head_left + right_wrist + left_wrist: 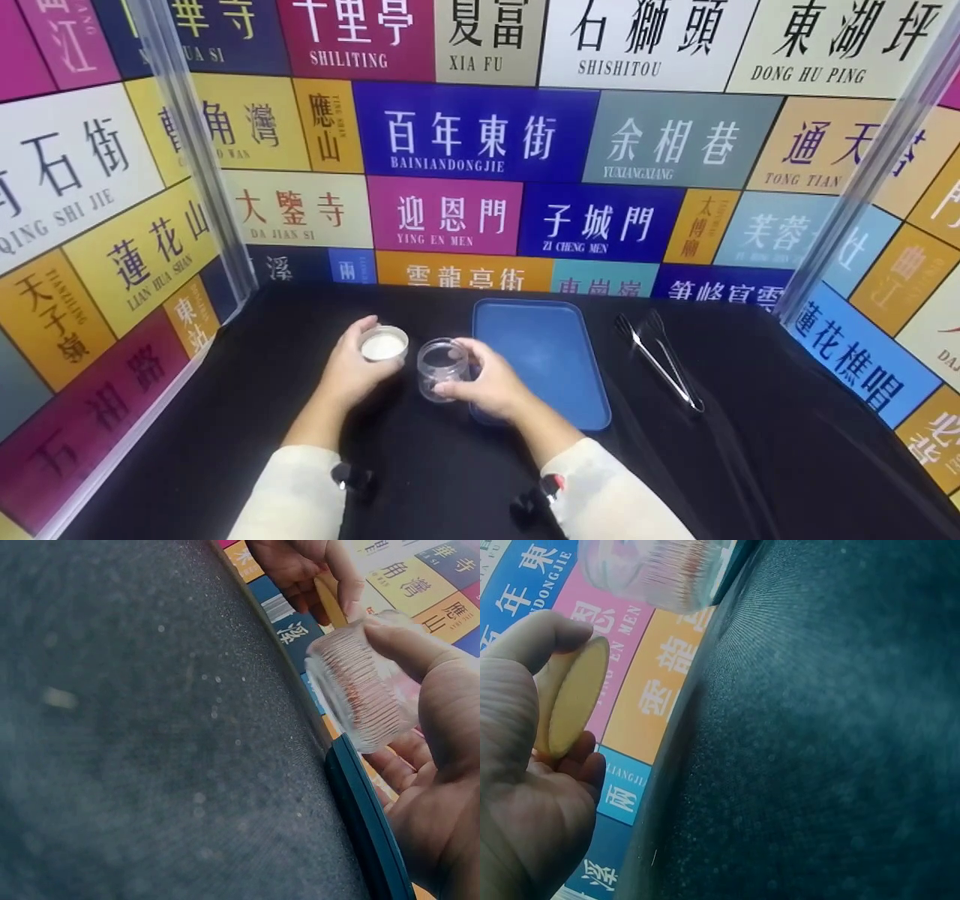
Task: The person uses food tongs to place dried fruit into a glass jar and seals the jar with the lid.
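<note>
While my right fingers curled round the clear jar, my right hand held it just above the black cloth, its mouth facing up. Beside it, my left hand pinched the round lid, white inside turned upward, between thumb and fingers. Jar and lid sat close, not touching. Just right of the jar lay the blue tray, my wrist crossing its near corner. Well beyond it rested metal tongs, with sign-covered walls all around.
</note>
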`<action>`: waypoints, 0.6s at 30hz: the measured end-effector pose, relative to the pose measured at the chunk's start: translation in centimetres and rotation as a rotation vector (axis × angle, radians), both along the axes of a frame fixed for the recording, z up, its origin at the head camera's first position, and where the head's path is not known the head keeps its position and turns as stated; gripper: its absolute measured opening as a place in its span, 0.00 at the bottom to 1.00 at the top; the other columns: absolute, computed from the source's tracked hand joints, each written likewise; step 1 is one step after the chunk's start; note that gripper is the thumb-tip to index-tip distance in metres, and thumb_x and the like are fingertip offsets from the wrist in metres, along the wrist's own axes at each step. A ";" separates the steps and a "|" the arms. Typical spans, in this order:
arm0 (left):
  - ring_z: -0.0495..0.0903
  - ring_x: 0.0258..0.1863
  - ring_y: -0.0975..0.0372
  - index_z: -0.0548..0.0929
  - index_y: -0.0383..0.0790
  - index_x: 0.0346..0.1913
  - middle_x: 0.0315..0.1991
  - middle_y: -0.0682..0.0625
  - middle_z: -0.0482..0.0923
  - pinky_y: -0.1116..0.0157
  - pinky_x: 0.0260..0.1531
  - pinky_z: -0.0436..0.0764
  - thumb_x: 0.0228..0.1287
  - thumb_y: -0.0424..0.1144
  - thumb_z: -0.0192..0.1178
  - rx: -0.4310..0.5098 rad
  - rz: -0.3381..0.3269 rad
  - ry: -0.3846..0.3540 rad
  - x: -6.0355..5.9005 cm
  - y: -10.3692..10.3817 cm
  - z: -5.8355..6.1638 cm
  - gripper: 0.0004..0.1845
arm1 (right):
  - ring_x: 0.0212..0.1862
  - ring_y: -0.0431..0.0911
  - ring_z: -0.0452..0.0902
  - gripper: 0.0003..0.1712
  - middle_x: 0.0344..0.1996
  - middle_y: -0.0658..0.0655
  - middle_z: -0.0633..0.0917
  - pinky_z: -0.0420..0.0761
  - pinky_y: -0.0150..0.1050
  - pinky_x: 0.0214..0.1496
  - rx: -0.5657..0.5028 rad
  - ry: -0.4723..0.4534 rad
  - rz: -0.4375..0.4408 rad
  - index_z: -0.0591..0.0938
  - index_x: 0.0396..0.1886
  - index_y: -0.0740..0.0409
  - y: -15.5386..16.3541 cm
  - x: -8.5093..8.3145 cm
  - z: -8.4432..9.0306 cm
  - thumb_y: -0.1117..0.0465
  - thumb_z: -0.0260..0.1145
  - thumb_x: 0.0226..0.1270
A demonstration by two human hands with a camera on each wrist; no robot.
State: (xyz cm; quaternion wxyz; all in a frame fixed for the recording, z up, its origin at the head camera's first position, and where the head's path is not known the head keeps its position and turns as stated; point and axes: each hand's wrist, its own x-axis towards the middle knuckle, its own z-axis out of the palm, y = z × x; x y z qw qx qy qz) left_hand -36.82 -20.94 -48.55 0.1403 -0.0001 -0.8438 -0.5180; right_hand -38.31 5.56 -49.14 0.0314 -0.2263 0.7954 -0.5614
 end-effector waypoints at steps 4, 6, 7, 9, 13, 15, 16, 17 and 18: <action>0.70 0.78 0.48 0.67 0.43 0.78 0.78 0.42 0.71 0.46 0.79 0.66 0.53 0.40 0.81 0.020 -0.028 0.004 0.0 0.3 0.0 0.49 | 0.62 0.51 0.82 0.49 0.63 0.59 0.86 0.80 0.51 0.71 -0.034 0.008 -0.041 0.75 0.75 0.52 0.0 0.0 0.1 0.51 0.86 0.54; 0.70 0.78 0.48 0.67 0.42 0.76 0.77 0.41 0.70 0.46 0.78 0.66 0.51 0.37 0.80 0.035 -0.040 0.018 0.1 0.6 0.1 0.49 | 0.61 0.50 0.82 0.49 0.63 0.60 0.85 0.82 0.49 0.69 -0.061 0.014 -0.058 0.75 0.74 0.52 0.0 0.0 0.2 0.52 0.86 0.54; 0.71 0.77 0.47 0.67 0.42 0.75 0.76 0.40 0.70 0.47 0.78 0.67 0.50 0.35 0.80 0.045 -0.044 0.029 0.2 0.8 0.1 0.49 | 0.60 0.50 0.82 0.49 0.63 0.60 0.84 0.83 0.48 0.68 -0.075 0.019 -0.066 0.75 0.74 0.53 0.0 -0.1 0.2 0.52 0.87 0.53; 0.72 0.75 0.47 0.65 0.41 0.73 0.73 0.39 0.69 0.48 0.76 0.68 0.47 0.32 0.80 0.065 -0.053 0.053 0.2 1.1 0.1 0.49 | 0.60 0.51 0.83 0.49 0.63 0.60 0.84 0.83 0.47 0.68 -0.097 0.029 -0.084 0.75 0.73 0.53 -0.1 -0.1 0.3 0.53 0.87 0.52; 0.73 0.73 0.47 0.62 0.40 0.70 0.70 0.39 0.71 0.50 0.76 0.68 0.46 0.31 0.81 0.098 -0.068 0.081 0.2 1.4 0.1 0.50 | 0.61 0.53 0.82 0.49 0.64 0.59 0.83 0.82 0.47 0.68 -0.111 0.037 -0.115 0.75 0.73 0.51 -0.1 0.1 0.5 0.54 0.88 0.50; 0.74 0.72 0.48 0.62 0.41 0.70 0.69 0.40 0.73 0.51 0.77 0.68 0.46 0.31 0.82 0.105 -0.069 0.084 0.2 1.5 0.1 0.50 | 0.62 0.54 0.81 0.50 0.65 0.59 0.83 0.81 0.47 0.69 -0.112 0.040 -0.121 0.75 0.73 0.51 -0.1 0.2 0.6 0.54 0.88 0.50; 0.74 0.72 0.48 0.61 0.40 0.70 0.69 0.40 0.74 0.51 0.77 0.68 0.46 0.32 0.82 0.111 -0.072 0.089 0.2 1.5 0.1 0.50 | 0.63 0.55 0.81 0.50 0.65 0.60 0.82 0.81 0.48 0.69 -0.114 0.045 -0.124 0.75 0.73 0.51 -0.2 0.2 0.7 0.54 0.88 0.51; 0.75 0.71 0.48 0.62 0.40 0.70 0.69 0.40 0.75 0.51 0.77 0.68 0.46 0.32 0.82 0.117 -0.074 0.096 0.3 1.5 0.1 0.50 | 0.63 0.55 0.81 0.50 0.65 0.60 0.82 0.81 0.49 0.70 -0.116 0.051 -0.129 0.75 0.74 0.51 -0.2 0.3 0.8 0.55 0.88 0.51; 0.76 0.71 0.49 0.62 0.40 0.70 0.69 0.41 0.76 0.52 0.76 0.68 0.46 0.32 0.83 0.124 -0.076 0.101 0.3 1.6 0.2 0.50 | 0.64 0.55 0.80 0.50 0.66 0.61 0.82 0.80 0.49 0.70 -0.118 0.057 -0.134 0.74 0.74 0.52 -0.2 0.3 0.8 0.55 0.88 0.51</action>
